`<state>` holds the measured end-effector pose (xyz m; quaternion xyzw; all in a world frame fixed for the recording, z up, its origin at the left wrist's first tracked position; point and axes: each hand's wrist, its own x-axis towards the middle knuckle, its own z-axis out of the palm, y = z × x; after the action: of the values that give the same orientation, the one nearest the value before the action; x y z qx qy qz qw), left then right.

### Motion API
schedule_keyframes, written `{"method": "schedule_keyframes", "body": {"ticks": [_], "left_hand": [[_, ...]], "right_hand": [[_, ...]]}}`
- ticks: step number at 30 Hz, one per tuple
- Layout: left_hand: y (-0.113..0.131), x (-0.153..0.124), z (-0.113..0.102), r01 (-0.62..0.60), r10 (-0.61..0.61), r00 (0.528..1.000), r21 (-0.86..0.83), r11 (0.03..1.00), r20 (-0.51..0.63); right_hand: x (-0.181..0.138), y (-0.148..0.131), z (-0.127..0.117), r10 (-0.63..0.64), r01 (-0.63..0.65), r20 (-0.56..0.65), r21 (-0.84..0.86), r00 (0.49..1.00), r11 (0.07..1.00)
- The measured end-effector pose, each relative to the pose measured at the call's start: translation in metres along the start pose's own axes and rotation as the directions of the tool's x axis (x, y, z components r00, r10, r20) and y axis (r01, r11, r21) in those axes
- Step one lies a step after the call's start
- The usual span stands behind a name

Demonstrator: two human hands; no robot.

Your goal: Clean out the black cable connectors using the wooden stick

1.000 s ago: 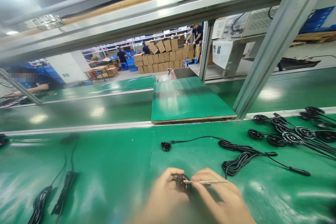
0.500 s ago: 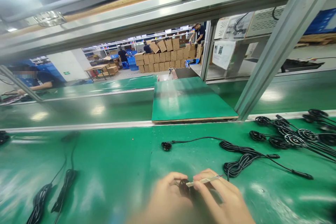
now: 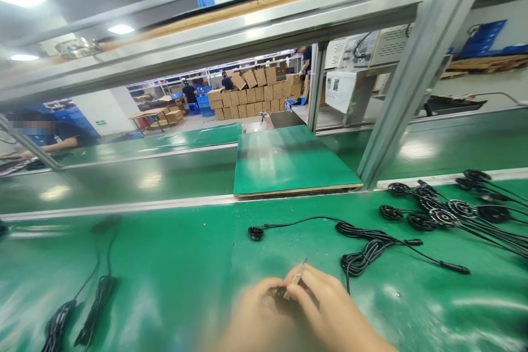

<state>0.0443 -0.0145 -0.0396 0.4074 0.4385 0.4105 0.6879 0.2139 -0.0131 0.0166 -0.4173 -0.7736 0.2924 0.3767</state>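
At the near edge of the green bench [image 3: 165, 264] the person's 2 hands meet. The left hand [image 3: 258, 308] pinches a small dark round part [image 3: 284, 292], mostly hidden between the fingers, just above the bench surface. The right hand [image 3: 325, 308] grips a thin pale stick [image 3: 297, 276], tilted up and away, its lower end at the part. It looks like the step of working the stick against the part; the next move seems to call for a steady left pinch and fine control of the stick's tip. A coiled black cable [image 3: 365, 253] lies near on the right.
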Motion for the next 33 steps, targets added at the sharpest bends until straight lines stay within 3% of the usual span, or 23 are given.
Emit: {"method": "schedule_keyframes", "body": {"ticks": [6,12,14,17,21,24,29,33], "left_hand": [[-0.002,-0.003,-0.009,-0.080,0.074,0.997,0.252,0.964,0.033],[-0.006,0.002,-0.014,-0.058,0.056,0.998,0.324,0.944,0.016],[-0.005,0.002,-0.015,-0.046,0.043,0.999,0.360,0.932,0.018],[0.002,-0.001,-0.015,-0.109,0.086,0.994,0.433,0.895,0.074],[0.004,0.000,-0.012,-0.334,0.252,0.942,0.556,0.761,0.221],[0.008,0.002,-0.012,-0.374,0.390,0.912,0.652,0.659,0.129],[0.040,0.003,-0.029,-0.302,0.518,0.854,0.758,0.578,-0.054],[0.057,0.025,-0.047,-0.297,0.614,0.786,0.822,0.486,-0.079]], "right_hand": [[-0.001,-0.001,-0.003,-0.029,0.030,-0.021,0.044,0.999,0.999],[0.001,0.015,-0.020,0.073,-0.037,-0.300,0.125,0.951,0.991],[0.005,0.024,-0.022,0.119,-0.084,-0.336,0.117,0.934,0.990],[0.010,0.038,-0.019,0.135,-0.124,-0.271,0.059,0.953,0.991],[0.010,0.049,-0.009,0.130,-0.141,-0.136,-0.076,0.982,0.987],[0.007,0.054,-0.006,0.141,-0.155,-0.086,-0.190,0.986,0.969],[0.005,0.056,-0.004,0.160,-0.165,-0.043,-0.327,0.986,0.930],[0.005,0.053,-0.002,0.142,-0.142,-0.031,-0.416,0.989,0.898]]}}
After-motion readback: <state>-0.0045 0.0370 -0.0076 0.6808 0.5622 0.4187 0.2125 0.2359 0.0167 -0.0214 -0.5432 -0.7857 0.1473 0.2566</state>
